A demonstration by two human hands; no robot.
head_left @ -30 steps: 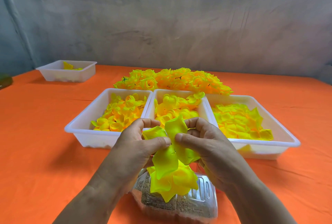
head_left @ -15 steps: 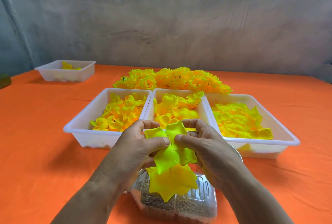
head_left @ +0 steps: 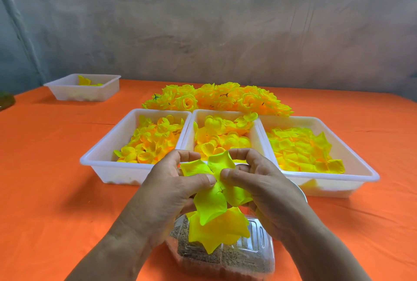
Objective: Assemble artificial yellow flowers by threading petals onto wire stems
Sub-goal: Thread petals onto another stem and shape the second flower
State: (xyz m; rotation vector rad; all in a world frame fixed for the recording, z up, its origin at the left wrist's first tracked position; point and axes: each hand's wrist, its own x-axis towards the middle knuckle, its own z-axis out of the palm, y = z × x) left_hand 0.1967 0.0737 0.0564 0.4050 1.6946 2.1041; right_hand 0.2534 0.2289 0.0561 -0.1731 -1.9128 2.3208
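Observation:
A yellow petal layer (head_left: pixel 211 204) hangs between both hands, with a dark stem tip showing at its centre. My left hand (head_left: pixel 168 192) pinches its left side with thumb and fingers. On the right side, my right hand (head_left: pixel 265 187) pinches it the same way. A larger star-shaped yellow petal piece (head_left: pixel 222 230) hangs just below it. The rest of the stem is hidden behind the petals and hands. Three white trays hold loose petals: the left tray (head_left: pixel 101 156), the middle tray (head_left: pixel 225 113) and the right tray (head_left: pixel 365 170).
A pile of finished yellow flowers (head_left: pixel 216 98) lies behind the trays. A clear plastic box (head_left: pixel 248 256) with brownish contents sits under my hands. A small white tray (head_left: pixel 90 93) stands at the back left on the orange tablecloth (head_left: pixel 45 179). A grey wall is behind.
The upper petal layer has been pushed down closer to the star-shaped piece below. Both hands stay pinched on it at nearly the same spot.

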